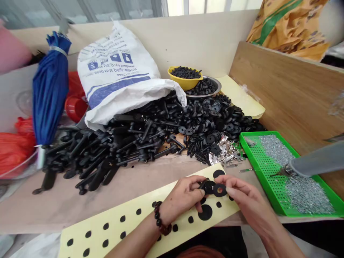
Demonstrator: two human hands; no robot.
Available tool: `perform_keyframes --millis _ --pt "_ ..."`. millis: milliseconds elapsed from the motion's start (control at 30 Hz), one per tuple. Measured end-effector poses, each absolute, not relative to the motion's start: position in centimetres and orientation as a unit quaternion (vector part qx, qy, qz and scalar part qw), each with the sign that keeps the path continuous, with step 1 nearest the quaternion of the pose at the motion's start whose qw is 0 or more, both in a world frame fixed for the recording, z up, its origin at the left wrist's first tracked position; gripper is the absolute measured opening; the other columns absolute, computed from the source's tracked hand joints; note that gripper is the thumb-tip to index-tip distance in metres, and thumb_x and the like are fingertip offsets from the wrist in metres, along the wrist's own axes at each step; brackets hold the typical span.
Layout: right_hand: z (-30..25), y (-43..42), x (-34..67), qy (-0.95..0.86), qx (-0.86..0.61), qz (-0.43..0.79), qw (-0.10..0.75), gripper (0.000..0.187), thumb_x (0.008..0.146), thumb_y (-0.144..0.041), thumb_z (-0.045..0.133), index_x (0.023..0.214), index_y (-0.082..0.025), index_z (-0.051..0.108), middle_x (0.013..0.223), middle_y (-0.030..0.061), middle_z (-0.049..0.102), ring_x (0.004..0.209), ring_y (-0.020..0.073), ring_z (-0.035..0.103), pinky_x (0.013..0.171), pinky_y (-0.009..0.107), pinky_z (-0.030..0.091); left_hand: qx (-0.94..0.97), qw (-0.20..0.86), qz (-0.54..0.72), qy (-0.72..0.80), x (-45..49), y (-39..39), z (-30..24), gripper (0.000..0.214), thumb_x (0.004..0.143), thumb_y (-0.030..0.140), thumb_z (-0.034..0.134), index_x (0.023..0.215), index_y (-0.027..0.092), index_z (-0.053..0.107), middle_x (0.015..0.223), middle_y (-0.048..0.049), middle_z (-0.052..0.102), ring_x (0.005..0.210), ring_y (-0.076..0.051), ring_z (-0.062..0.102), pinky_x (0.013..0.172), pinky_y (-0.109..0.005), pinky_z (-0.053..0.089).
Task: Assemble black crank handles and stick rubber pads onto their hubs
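Note:
My left hand [182, 197], with a beaded bracelet on the wrist, is closed around a black plastic part with a round base [208, 187]. In my right hand [243, 193], a thin black ring-shaped pad [215, 191] is pinched by its edge, close beside that base. Whether the two pieces touch, I cannot tell. Below both hands lies a pale yellow backing sheet [145, 224] bearing rows of small black pads and a few larger black discs, one [205, 212] just under my left fingers.
Black plastic arms [94, 157] and round black parts [206, 122] are heaped behind my hands, near small metal clips [228, 148]. A green tray [285, 211] of screws sits right, under a power screwdriver [317, 159]. A white sack [120, 64] and yellow bowl [185, 83] stand behind.

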State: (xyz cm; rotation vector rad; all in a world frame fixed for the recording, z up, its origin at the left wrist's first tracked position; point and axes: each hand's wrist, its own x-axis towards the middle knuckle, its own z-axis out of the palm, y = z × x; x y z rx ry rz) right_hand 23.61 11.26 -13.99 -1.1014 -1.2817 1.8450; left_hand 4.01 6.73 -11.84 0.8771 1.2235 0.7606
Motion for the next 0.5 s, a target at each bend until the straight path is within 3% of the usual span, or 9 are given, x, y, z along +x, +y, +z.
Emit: perform_keyframes --millis 500 --pt "-14.55 11.25 22.86 -0.497 -0.389 0.717 0.295 0.021 0.077 -0.034 0.066 0.067 -0.019 0.056 0.098 0.0024 0.061 0.091 0.0183 0.053 0.077 0.024 0.038 0.420 0.661 0.324 0.531 3.69 6.59 -12.06 0.044 0.077 0.021 0.052 0.120 0.013 0.056 0.080 -0.0020 0.062 0.049 -0.007 0.056 0.048 -0.017 0.029"
